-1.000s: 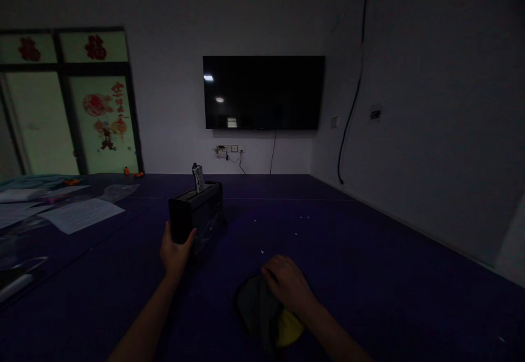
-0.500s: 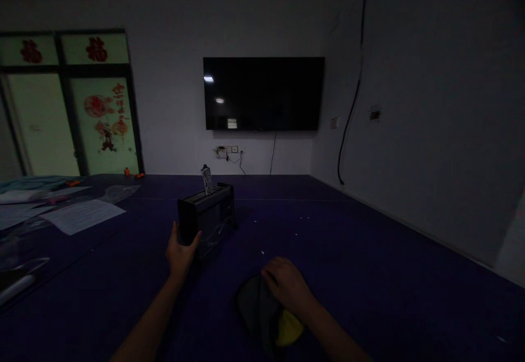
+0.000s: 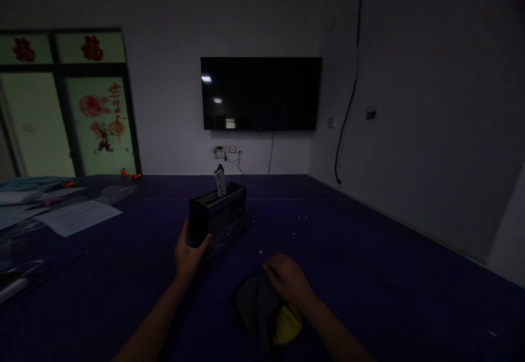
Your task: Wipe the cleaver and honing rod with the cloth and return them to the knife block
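A dark box-shaped appliance (image 3: pixel 221 214) stands on the purple table top (image 3: pixel 348 263). My left hand (image 3: pixel 189 254) grips its near end, thumb and fingers around the corner. A small white bottle-like thing (image 3: pixel 220 180) sticks up from the appliance's top. My right hand (image 3: pixel 289 281) lies palm down, fingers curled, on a dark cloth with a yellow patch (image 3: pixel 266 313) near me. The room is dim, so fine detail is lost.
Sheets of paper (image 3: pixel 76 215) and clear plastic lie at the left of the table. A black wall screen (image 3: pixel 260 93) hangs ahead, with sockets and a cable under it. Green doors with red decorations (image 3: pixel 98 116) stand at the left. A white wall runs along the right.
The appliance has slid to the right across the table with my left hand on it. My right hand has stayed on the cloth.
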The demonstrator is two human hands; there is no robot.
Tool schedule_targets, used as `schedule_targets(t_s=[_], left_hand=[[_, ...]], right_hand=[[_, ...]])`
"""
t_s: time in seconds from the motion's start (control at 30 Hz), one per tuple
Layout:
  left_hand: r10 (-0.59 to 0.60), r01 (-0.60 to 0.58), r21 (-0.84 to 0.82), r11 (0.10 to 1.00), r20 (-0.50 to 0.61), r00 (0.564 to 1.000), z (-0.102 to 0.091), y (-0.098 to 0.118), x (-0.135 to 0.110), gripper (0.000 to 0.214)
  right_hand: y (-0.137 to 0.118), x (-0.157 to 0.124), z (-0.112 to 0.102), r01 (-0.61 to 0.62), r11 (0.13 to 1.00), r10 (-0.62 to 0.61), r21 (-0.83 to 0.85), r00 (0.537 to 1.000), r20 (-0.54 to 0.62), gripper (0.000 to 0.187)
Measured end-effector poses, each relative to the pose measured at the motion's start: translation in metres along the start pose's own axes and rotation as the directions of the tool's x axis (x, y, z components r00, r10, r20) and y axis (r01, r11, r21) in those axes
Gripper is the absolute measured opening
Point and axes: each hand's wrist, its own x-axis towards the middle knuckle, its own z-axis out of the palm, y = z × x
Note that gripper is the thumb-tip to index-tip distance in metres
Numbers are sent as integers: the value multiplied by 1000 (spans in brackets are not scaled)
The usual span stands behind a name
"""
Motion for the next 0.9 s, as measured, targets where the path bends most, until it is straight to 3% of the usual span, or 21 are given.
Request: schedule_targets(t_s=[0.3,0.57,0.67,0.77,0.9], left_hand=[[86,-85,-10,996,46,995,5,4,-3,81],[86,-82,-52,995,74,994,8,6,-5,80],[98,-94,-51,994,78,992,7,8,-5,78],[108,-104,-46,994,84,991,6,10,-4,75],[100,-99,-18,995,77,992,6,9,-3,74]], right_hand=[[3,0,2,-12,998,14,66,1000,-24,29],[16,2,10,-75,937,127,341,983,-133,32],[31,21,18,-102,869,209,485,963,-173,40],[47,56,21,-128,781,267,611,953,-142,55],[58,114,11,-120,670,234,733,971,-54,78]])
